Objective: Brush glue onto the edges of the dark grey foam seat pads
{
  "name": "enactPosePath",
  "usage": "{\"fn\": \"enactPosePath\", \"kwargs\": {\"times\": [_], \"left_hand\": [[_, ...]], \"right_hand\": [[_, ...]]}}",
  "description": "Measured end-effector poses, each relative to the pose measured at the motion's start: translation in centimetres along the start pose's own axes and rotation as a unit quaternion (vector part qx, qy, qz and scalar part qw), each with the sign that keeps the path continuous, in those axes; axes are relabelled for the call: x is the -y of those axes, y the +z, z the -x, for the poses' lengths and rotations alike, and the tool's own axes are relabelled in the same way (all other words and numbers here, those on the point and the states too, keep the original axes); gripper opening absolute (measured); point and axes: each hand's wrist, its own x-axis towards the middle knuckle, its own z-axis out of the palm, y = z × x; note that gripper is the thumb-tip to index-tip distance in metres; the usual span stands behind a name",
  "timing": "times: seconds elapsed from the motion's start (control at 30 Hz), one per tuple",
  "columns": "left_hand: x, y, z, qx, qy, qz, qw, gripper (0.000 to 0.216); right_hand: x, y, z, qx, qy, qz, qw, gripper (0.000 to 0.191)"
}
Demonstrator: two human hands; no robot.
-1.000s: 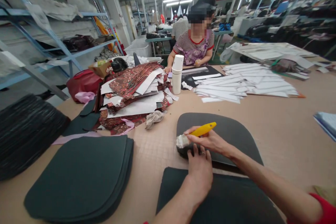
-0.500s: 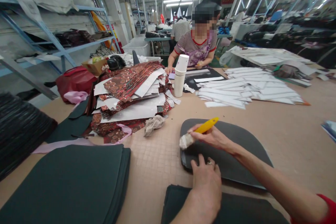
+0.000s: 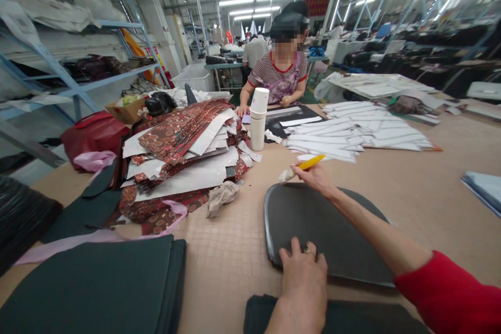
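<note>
A stack of dark rounded panels (image 3: 324,219) lies on the table before me, a whitish smear along its left edge. My right hand (image 3: 313,175) grips a brush (image 3: 312,162) by its yellow handle. The brush's pale, coated bristle end is at the stack's far left corner; whether it touches cannot be told. My left hand (image 3: 303,271) rests on the near side of the stack with its fingers spread, a ring on one of them. Another pile of dark panels (image 3: 348,318) lies partly beneath my left wrist.
Dark green panels (image 3: 90,282) are stacked at the near left. Behind them stand a heap of patterned brown pieces (image 3: 183,135), a crumpled rag (image 3: 222,197) and paper cups (image 3: 258,120). White strips (image 3: 352,130) spread at the back. A co-worker (image 3: 277,73) sits across the table.
My right hand has carried the brush from the stack's left edge to its far edge. More whitish coating shows along the left edge. My left hand stays on the stack; the view has shifted slightly.
</note>
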Motion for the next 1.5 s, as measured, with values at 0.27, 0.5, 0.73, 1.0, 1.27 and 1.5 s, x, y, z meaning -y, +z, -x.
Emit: {"fn": "enactPosePath", "kwargs": {"times": [0.27, 0.5, 0.73, 1.0, 1.27, 1.5], "left_hand": [[0.7, 1.0, -0.9, -0.07, -0.042, -0.044, 0.996, 0.053], [1.2, 2.0, -1.4, -0.091, -0.042, -0.08, 0.992, 0.06], [1.9, 3.4, -2.4, -0.132, -0.056, -0.107, 0.984, 0.062], [1.8, 3.2, -2.2, -0.154, -0.056, -0.135, 0.977, 0.067], [1.8, 2.6, -2.0, -0.136, -0.046, -0.157, 0.977, 0.072], [2.0, 2.1, -1.9, -0.133, -0.035, -0.147, 0.98, 0.074]], "right_hand": [[1.6, -0.3, -0.7, 0.169, -0.032, -0.03, 0.985, 0.029], [-1.1, -6.1, -0.8, 0.157, -0.007, -0.004, 0.988, 0.023], [-4.3, -12.8, 2.3, 0.084, 0.046, 0.007, 0.995, 0.03], [-7.1, -18.7, 8.5, -0.042, 0.102, 0.012, 0.994, 0.038], [-6.7, -19.8, 12.0, -0.164, 0.098, 0.009, 0.982, 0.046], [-8.4, -16.9, 11.4, -0.207, 0.089, -0.013, 0.974, 0.047]]}}
